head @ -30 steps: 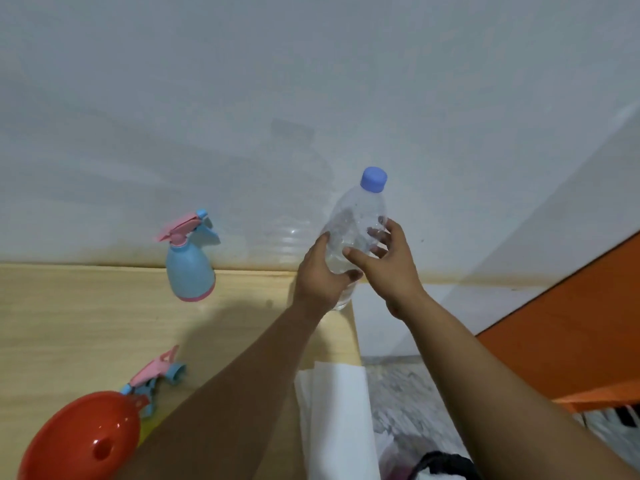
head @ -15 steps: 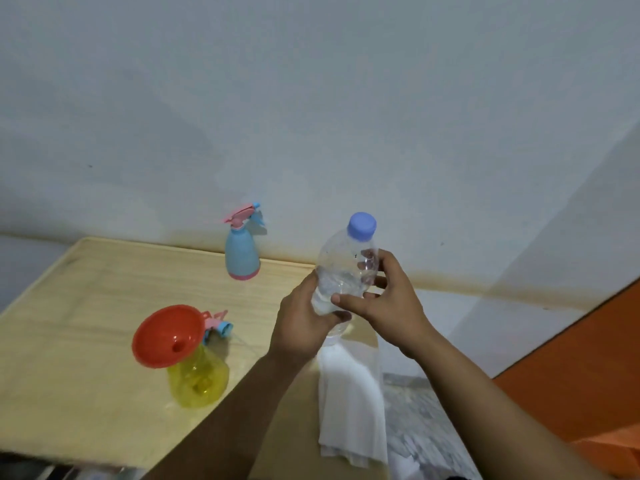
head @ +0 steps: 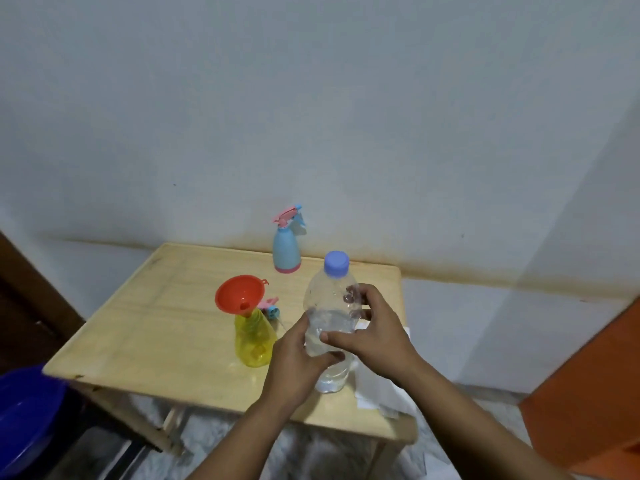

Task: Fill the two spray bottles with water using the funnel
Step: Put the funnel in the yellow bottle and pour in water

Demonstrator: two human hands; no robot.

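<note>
Head view: both hands hold a clear water bottle [head: 329,327] upright over the worktop's [head: 166,341] 4 o'clock quarter. Left hand [head: 298,362] wraps the lower body from the 9 o'clock side, thumb across the front. Right hand [head: 374,330] curls round the upper body from 3 o'clock, fingers [head: 353,296] showing through the plastic. Its blue cap [head: 336,264] is on, and water fills roughly the lower half.

At the worktop's centre stands the yellow sprayer [head: 254,341] with the red funnel [head: 239,294] seated in its neck, tilted toward 10 o'clock. Just behind it, at 1 o'clock, lies a loose pink-and-blue trigger head [head: 269,304], probably the yellow sprayer's own. A blue sprayer [head: 286,252] stands at 12 o'clock by the back edge, its trigger head on, so I judge it not yet opened.

Risks, as I judge them: the funnel sits loosely and leaning, so a fast pour or a knock from the bottle could tip it or topple the light sprayer. Squeezing the thin bottle once the cap is off could make water jump out. A left forearm swung toward 9 o'clock would pass near the funnel rim.

White paper [head: 377,386] lies under the hands at 4 o'clock, overhanging the right edge, and may get wet or be dragged off. Bare board lies from 7 to 10 o'clock, giving room to move. A blue tub [head: 24,414] sits below the 8 o'clock corner.
</note>
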